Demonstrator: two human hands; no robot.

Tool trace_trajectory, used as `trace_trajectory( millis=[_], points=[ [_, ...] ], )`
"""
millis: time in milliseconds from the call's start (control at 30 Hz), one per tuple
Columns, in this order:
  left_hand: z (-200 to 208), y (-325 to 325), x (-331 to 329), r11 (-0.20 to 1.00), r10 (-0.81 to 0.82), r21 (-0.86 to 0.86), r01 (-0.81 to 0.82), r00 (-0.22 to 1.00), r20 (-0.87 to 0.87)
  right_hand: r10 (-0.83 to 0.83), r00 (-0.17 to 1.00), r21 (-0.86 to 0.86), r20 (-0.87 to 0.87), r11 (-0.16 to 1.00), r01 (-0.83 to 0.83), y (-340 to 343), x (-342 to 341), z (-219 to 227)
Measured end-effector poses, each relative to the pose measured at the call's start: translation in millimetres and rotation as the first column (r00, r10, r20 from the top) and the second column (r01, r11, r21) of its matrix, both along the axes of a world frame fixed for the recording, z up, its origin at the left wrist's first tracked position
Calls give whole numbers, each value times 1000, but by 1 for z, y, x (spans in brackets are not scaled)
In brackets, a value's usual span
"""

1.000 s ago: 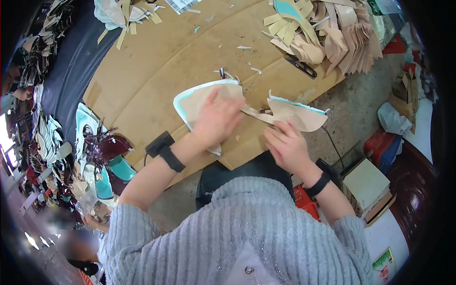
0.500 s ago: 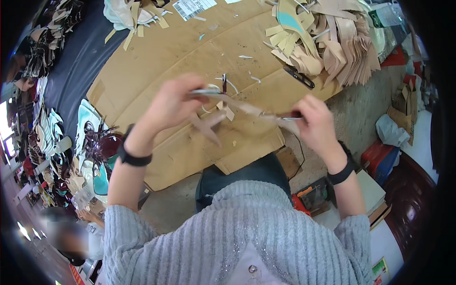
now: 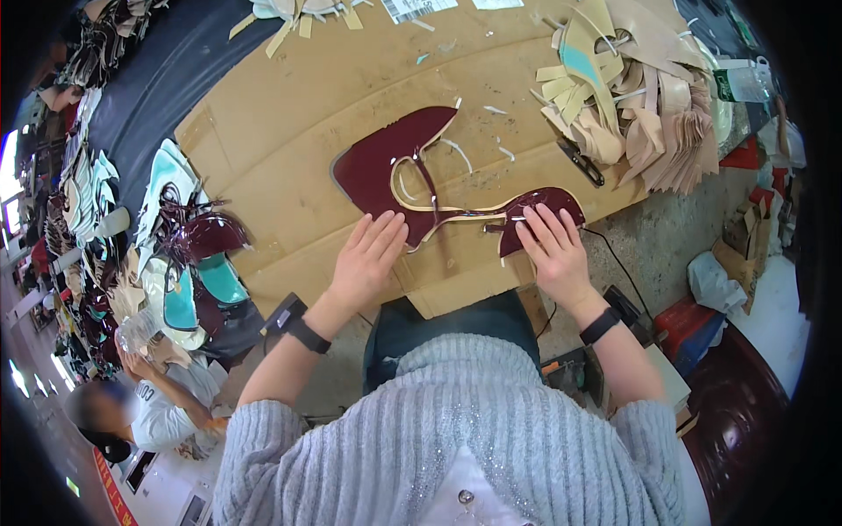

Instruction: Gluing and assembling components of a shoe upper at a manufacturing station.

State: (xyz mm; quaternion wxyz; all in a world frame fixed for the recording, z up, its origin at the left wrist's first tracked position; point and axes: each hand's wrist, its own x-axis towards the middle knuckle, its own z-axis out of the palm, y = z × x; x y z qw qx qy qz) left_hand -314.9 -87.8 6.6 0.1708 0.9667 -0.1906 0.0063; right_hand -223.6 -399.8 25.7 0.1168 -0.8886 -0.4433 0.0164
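A dark red, glossy shoe upper (image 3: 381, 158) with cream edging lies spread on the cardboard (image 3: 289, 184). Its wide part is at the left, and a narrow strap runs to a smaller curved part at the right. My left hand (image 3: 367, 256) rests flat, fingers stretched out, with its fingertips on the near edge of the wide part. On the smaller part lies my right hand (image 3: 554, 250), its fingers straight and slightly apart. Neither hand grips anything.
Black thread snips (image 3: 581, 164) lie right of the upper, beside a pile of beige pieces (image 3: 675, 123). White scraps (image 3: 460, 158) dot the cardboard. Dark red and turquoise shoe parts (image 3: 210, 237) are heaped at the left, where another person (image 3: 171, 403) sits.
Both hands held a beige strip-like piece raised and blurred by motion; now the upper lies flat, dark red side up, with both hands opened and laid on it. The view has shifted slightly.
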Motion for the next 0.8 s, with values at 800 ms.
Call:
trace_trajectory(
  millis=[800],
  points=[
    [-27, -70, 12, 993, 109, -57, -104, 990, 91, -107, 989, 20, -106, 994, 110, 58, -16, -17]
  ],
)
